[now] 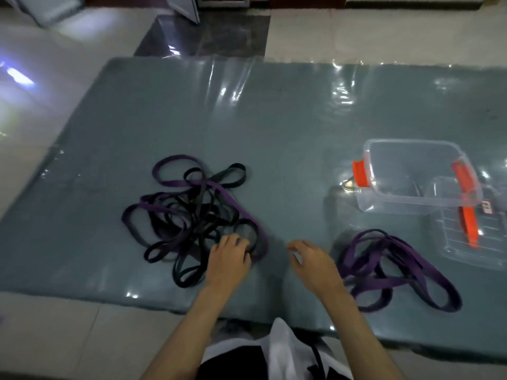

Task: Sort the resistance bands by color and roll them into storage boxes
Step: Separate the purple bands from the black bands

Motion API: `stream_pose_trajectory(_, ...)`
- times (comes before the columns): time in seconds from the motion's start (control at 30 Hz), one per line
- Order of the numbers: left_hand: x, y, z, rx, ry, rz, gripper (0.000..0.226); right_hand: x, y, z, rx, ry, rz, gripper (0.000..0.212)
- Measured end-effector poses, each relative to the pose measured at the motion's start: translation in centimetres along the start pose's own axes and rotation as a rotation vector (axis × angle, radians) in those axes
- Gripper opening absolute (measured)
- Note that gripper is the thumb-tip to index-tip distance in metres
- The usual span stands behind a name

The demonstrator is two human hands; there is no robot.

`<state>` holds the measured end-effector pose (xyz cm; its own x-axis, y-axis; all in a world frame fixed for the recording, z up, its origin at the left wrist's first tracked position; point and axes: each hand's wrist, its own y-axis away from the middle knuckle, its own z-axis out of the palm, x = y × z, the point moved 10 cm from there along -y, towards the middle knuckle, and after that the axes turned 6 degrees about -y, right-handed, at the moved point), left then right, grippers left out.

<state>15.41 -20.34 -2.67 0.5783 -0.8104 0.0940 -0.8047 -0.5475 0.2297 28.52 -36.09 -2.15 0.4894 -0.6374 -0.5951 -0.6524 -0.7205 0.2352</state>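
A tangled heap of black and purple resistance bands [192, 215] lies on the grey-green mat [288, 133], left of centre. My left hand [227, 259] rests on the heap's near right edge, its fingers curled over a black loop beside a purple band [248, 212]. My right hand [312, 263] hovers over the bare mat just right of it, fingers loosely bent and holding nothing. A separate pile of purple bands [395, 272] lies to the right. A clear storage box [411, 176] with orange latches stands behind that pile.
A second clear box or lid [474, 248] with an orange latch lies at the right edge, partly under the first box. The mat sits on a pale tiled floor [55, 338]. My knees and clothing show at the bottom centre.
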Motion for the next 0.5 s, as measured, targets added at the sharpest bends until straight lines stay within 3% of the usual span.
stream_pose_trajectory(0.1,-4.9,0.4,0.1,-0.016,0.025,-0.049,0.030,-2.2,-0.9,4.1,-0.064,-0.053,0.027,0.028)
stream_pose_trajectory(0.3,-12.8,0.6,2.4,-0.188,0.096,-0.009,0.050,-4.2,-2.0,10.5,-0.113,-0.152,0.178,0.066)
stream_pose_trajectory(0.37,-14.2,0.6,3.7,-0.300,0.156,0.072,0.066,-4.2,-2.6,11.3,-0.046,-0.225,0.263,0.073)
stream_pose_trajectory(0.5,-16.7,1.1,6.2,-0.420,0.105,0.189,0.123,-3.9,-3.6,11.4,0.137,-0.327,0.400,0.077)
